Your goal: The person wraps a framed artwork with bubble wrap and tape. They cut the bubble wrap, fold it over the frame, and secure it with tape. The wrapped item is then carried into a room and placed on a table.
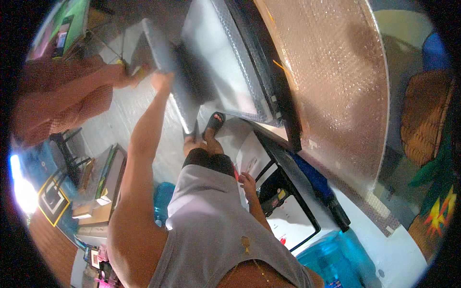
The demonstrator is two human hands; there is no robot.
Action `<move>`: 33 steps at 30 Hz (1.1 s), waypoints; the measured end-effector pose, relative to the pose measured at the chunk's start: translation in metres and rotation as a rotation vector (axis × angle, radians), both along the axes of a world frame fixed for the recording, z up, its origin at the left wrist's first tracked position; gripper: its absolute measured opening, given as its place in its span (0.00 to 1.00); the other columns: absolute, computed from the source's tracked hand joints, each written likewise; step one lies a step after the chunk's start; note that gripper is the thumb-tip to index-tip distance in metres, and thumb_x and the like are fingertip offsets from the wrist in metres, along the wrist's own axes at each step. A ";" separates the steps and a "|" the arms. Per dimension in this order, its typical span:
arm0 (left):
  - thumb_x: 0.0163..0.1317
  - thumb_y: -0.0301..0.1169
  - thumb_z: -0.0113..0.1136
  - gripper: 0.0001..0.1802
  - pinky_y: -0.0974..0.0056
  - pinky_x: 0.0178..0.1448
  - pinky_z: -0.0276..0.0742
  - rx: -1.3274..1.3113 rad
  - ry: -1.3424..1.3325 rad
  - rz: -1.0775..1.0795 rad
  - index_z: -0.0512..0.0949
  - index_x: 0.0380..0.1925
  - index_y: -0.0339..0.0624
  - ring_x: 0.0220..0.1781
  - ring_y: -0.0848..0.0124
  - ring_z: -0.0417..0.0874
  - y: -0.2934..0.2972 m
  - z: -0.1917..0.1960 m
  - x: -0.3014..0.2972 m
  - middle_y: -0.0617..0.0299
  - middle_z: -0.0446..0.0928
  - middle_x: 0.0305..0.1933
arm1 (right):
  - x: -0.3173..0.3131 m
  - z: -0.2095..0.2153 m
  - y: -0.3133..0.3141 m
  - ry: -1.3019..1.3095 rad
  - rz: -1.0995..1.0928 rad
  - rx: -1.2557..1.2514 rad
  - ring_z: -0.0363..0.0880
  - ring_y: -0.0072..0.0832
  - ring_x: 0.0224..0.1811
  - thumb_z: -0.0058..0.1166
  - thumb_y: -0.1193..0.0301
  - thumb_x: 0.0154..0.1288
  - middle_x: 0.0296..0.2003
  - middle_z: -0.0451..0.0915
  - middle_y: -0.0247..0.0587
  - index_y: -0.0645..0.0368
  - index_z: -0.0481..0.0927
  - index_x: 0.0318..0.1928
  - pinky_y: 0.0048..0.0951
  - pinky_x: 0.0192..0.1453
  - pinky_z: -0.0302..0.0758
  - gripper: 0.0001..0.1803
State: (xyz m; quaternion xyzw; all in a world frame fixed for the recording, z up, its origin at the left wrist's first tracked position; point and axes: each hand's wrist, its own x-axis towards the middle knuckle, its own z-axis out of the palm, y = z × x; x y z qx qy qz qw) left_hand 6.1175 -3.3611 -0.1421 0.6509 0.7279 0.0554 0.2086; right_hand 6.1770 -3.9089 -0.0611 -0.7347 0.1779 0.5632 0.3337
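Note:
My left arm reaches forward, and my left hand (162, 81) is closed on the edge of a flat panel (165, 60) in a pale, shiny wrap. The panel stands tilted and is smeared by motion. Low at my right side, my right hand (247, 182) has its fingers curled next to a small red thing (236, 172). What it holds is too small to make out. Further right, a framed white picture (290, 228) with a black border leans beside my leg.
Large bubble-wrapped panels (336, 72) stand ahead and to the right. Another person's arm (91, 79) reaches in from the left. Blue water jugs (331, 259) stand low at right. Stacked frames (103, 180) lean at left; a woven basket (425, 115) is far right.

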 end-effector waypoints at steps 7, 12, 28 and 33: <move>0.37 0.35 0.59 0.17 0.58 0.47 0.75 -0.122 -0.044 0.035 0.79 0.26 0.33 0.39 0.52 0.80 -0.022 0.041 0.075 0.44 0.79 0.31 | 0.007 -0.006 0.012 0.007 0.038 0.021 0.76 0.25 0.37 0.52 0.63 0.57 0.36 0.78 0.38 0.60 0.72 0.51 0.30 0.39 0.70 0.22; 0.37 0.35 0.60 0.21 0.58 0.48 0.74 -0.216 -0.022 -0.069 0.77 0.31 0.31 0.43 0.52 0.79 -0.029 0.043 0.107 0.42 0.78 0.36 | 0.010 -0.001 0.018 0.023 -0.071 0.093 0.76 0.26 0.37 0.53 0.64 0.56 0.36 0.78 0.37 0.61 0.71 0.52 0.28 0.39 0.71 0.23; 0.49 0.51 0.59 0.25 0.57 0.41 0.76 -0.603 -0.425 -0.545 0.77 0.41 0.46 0.35 0.62 0.81 -0.110 0.014 0.026 0.55 0.78 0.41 | -0.004 0.021 0.080 0.051 0.014 0.050 0.76 0.30 0.38 0.54 0.62 0.54 0.36 0.77 0.38 0.58 0.70 0.52 0.31 0.39 0.72 0.25; 0.51 0.50 0.57 0.26 0.60 0.31 0.77 -0.760 -0.246 -0.558 0.75 0.44 0.44 0.25 0.64 0.81 -0.146 0.071 -0.128 0.55 0.79 0.35 | -0.013 0.013 0.142 -0.055 0.207 0.042 0.76 0.26 0.30 0.55 0.62 0.50 0.28 0.77 0.33 0.53 0.77 0.42 0.31 0.33 0.71 0.18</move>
